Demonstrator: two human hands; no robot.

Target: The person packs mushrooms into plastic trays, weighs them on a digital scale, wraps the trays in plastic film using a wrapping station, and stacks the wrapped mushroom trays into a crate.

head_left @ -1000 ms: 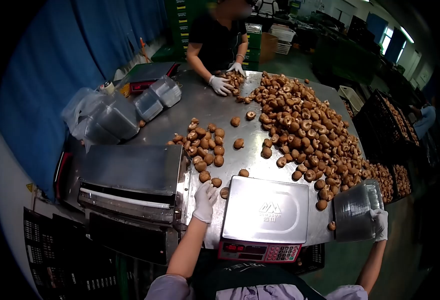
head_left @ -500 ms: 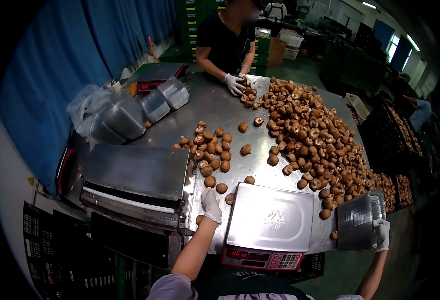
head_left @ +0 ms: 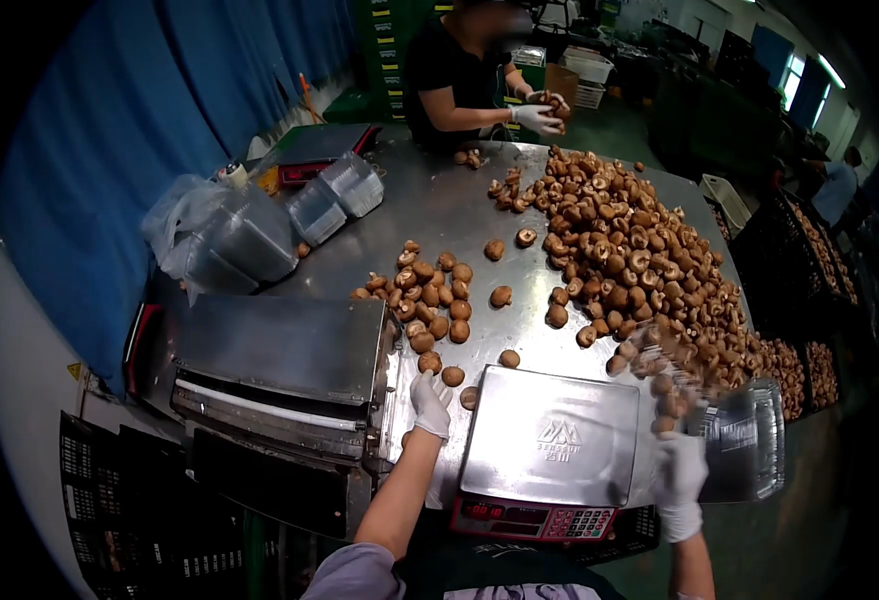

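My left hand [head_left: 430, 407], in a white glove, rests at the right edge of the metal machine. Its fingers are stretched toward a brown mushroom [head_left: 430, 362] at their tips, with the thumb apart. On the right, my gloved right hand [head_left: 682, 480] grips a clear plastic tray [head_left: 666, 358], smeared by motion, in front of the mushroom pile [head_left: 625, 240]. Just right of that hand lies a stack of clear trays [head_left: 745, 445]. Between my hands sits a scale [head_left: 550, 435] with a bare metal plate and a lit red display.
A wrapping machine [head_left: 275, 350] stands at left, with clear containers [head_left: 245, 235] behind it. A smaller mushroom group [head_left: 430, 295] lies mid-table. Across the table, a person [head_left: 460, 80] in white gloves holds mushrooms. A second scale [head_left: 325, 150] stands at the back left.
My right hand has moved left from the tray stack, now with a clear tray in it. My left hand stays nearly in place. The person opposite has lifted mushrooms off the table.
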